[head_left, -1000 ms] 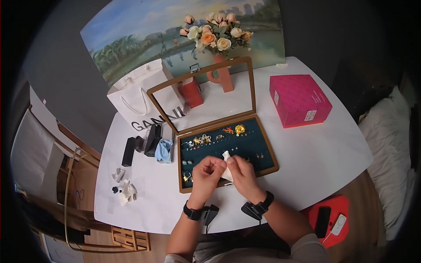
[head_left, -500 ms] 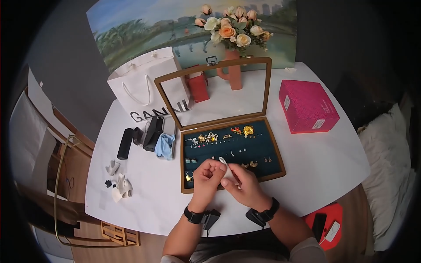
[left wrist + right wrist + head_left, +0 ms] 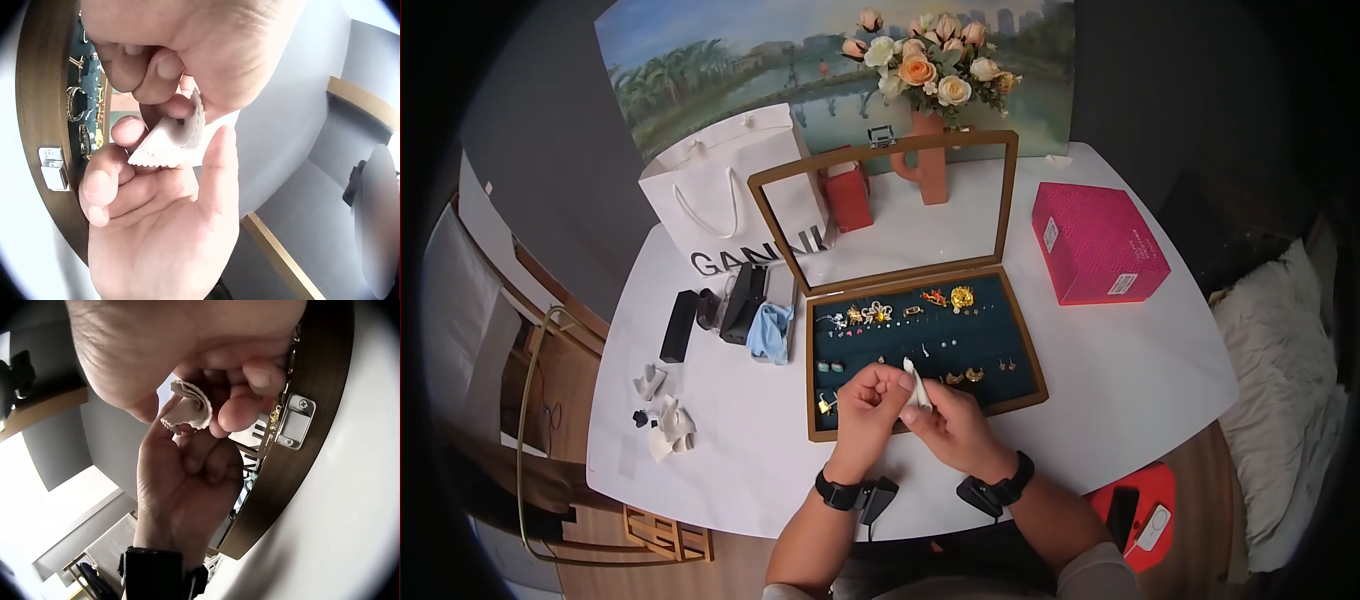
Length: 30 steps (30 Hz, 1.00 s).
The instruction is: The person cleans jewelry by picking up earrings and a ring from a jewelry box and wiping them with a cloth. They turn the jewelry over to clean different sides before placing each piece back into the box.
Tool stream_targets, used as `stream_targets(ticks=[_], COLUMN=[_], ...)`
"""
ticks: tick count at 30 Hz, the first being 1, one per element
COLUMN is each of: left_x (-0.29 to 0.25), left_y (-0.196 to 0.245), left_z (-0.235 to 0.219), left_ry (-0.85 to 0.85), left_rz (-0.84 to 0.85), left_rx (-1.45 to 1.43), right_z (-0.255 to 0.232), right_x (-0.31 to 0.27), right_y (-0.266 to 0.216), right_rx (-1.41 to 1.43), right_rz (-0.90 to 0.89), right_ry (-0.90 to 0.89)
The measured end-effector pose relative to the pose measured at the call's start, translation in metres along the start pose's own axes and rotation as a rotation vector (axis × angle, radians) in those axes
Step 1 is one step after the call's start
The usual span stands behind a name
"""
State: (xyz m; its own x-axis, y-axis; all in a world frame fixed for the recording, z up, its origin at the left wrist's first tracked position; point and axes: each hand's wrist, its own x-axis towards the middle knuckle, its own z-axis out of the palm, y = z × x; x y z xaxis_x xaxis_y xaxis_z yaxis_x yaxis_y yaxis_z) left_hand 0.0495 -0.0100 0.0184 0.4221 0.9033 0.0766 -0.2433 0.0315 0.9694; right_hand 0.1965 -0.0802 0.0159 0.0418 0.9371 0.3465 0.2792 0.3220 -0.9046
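Observation:
A small white cloth (image 3: 916, 386) with a scalloped edge is bunched between both hands, over the front of a wooden jewelry case (image 3: 1040, 385) with its glass lid raised. My left hand (image 3: 872, 408) pinches the cloth (image 3: 169, 139) between thumb and fingers. Around its other side curl the fingers of my right hand (image 3: 960, 425), with the thumb standing apart from them in the left wrist view. Folded layers of the cloth (image 3: 190, 409) show in the right wrist view; anything inside is hidden. Earrings, rings and a gold brooch (image 3: 963, 297) sit on the dark green lining (image 3: 870, 350).
Left on the table are crumpled white pieces (image 3: 672, 430), a narrow black box (image 3: 678, 326), a blue cloth (image 3: 772, 333) and a white paper bag (image 3: 700, 200). A pink box (image 3: 1100, 245) stands right. Behind the raised lid is a vase (image 3: 933, 165) of flowers.
My right thumb has come down from beside the left thumb, and the cloth between the hands looks more folded. The head view has shifted slightly; the case and other objects stay put.

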Motion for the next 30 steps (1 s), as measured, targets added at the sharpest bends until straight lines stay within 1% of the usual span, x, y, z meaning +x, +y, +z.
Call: stream_targets(ticks=[1,7,10,13,17,20,23,26,30], left_x=[0.001,0.0,-0.001,-0.002,0.0,0.001,0.001,0.002,-0.001], left_y=[0.0,-0.002,-0.001,-0.001,-0.004,-0.005,-0.005,-0.008,-0.004], left_z=[0.0,0.005,0.004,0.004,0.003,0.004,0.005,0.003,0.005], left_ry=[0.0,0.005,-0.004,0.014,0.054,0.05,0.051,0.046,0.053], left_rz=[0.018,0.02,-0.006,0.008,0.017,0.031,0.016,0.01,0.012], left_rx=[0.018,0.05,0.035,0.066,0.096,0.074,0.09,0.089,0.085], right_z=[0.0,-0.003,-0.001,0.001,0.003,0.003,0.001,0.001,0.0], right_x=[0.002,0.001,0.004,0.003,0.005,0.005,0.004,0.005,0.003], right_y=[-0.002,0.003,0.014,0.017,0.02,0.022,0.021,0.018,0.012], right_rx=[0.004,0.068,0.007,0.025,-0.001,-0.016,-0.02,-0.019,0.007], right_rz=[-0.015,0.078,-0.013,0.052,0.001,-0.015,0.014,-0.019,0.027], right_ry=[0.014,0.097,0.22,0.32,0.373,0.366,0.345,0.354,0.355])
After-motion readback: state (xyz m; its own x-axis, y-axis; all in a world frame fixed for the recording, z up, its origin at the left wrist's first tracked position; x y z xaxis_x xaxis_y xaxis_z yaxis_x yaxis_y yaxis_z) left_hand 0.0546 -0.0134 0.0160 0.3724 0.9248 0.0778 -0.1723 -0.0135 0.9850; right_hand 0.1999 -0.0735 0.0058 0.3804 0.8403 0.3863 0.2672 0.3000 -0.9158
